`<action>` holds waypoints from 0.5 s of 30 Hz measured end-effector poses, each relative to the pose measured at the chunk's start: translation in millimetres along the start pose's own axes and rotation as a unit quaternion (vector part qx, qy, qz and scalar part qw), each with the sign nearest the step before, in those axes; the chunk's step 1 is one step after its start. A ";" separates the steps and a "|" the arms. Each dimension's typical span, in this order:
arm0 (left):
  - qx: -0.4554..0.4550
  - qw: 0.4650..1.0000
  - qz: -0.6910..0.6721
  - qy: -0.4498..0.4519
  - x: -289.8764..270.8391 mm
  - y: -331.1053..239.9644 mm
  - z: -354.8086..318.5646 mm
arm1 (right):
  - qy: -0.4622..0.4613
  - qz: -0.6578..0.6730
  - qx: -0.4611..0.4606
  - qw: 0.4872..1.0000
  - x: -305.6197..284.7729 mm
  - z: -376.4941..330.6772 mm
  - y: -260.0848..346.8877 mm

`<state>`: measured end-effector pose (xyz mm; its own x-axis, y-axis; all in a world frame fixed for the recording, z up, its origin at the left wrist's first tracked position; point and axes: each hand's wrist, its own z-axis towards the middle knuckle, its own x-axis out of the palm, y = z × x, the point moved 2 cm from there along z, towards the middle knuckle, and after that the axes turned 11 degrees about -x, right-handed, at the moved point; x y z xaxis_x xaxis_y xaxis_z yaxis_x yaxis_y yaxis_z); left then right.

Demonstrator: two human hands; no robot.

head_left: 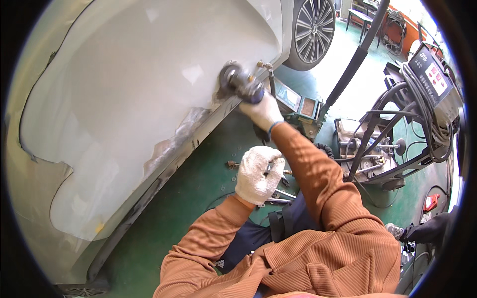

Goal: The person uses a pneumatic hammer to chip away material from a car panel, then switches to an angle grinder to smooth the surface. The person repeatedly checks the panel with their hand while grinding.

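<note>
My right hand (263, 113), in a white knit glove, grips the dark body of an angle grinder (244, 85). Its round disc end lies at the lower edge of a pale car side panel (149, 74), beside a scraped patch. Along that edge, closer to me, runs a longer stretch of bare, sanded metal (176, 135). My left hand (258, 175), gloved the same way, is held in front of my body, away from the car. Its fingers are curled in toward the thumb, and nothing shows in them.
A car wheel (314, 30) is at the top. Beyond my right forearm stand a green jack-like device (304, 111) and a black pole (355, 62). A wheeled machine (435, 74) with coiled cables is at the right. Tools and washers lie on the green floor (198, 184). Another person's shoe (394, 230) shows at lower right.
</note>
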<state>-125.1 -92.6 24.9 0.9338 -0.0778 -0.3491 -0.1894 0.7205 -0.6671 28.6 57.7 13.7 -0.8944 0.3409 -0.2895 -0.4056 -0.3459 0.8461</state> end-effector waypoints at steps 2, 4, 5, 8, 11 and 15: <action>0.016 1.000 -0.001 0.014 2.5 4.3 1.7 | 0.005 0.034 -0.024 0.999 34.4 -36.9 -13.9; -0.007 1.000 -0.007 0.029 8.5 14.4 -0.3 | 0.047 0.051 -0.019 0.997 51.6 -61.8 -9.6; -0.022 0.999 -0.010 0.029 7.5 17.5 -0.6 | 0.037 0.044 -0.058 0.997 53.2 -59.6 -8.3; -0.049 0.998 -0.027 0.025 4.6 19.0 -5.0 | -0.008 0.002 0.017 1.000 17.5 -23.4 -3.2; -0.055 0.998 -0.021 0.028 -2.1 19.8 -3.0 | 0.004 0.023 0.041 0.999 5.5 -12.5 -14.6; -0.050 0.998 -0.037 0.032 6.0 25.1 -1.3 | 0.042 -0.005 -0.021 0.999 20.1 -33.7 -19.2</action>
<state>-124.7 -75.9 5.2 0.9259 -0.1737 -0.3354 -0.1529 0.6394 -0.7535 12.0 41.7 -23.5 -0.9023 0.2703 -0.3359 -0.4205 -0.3801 0.8238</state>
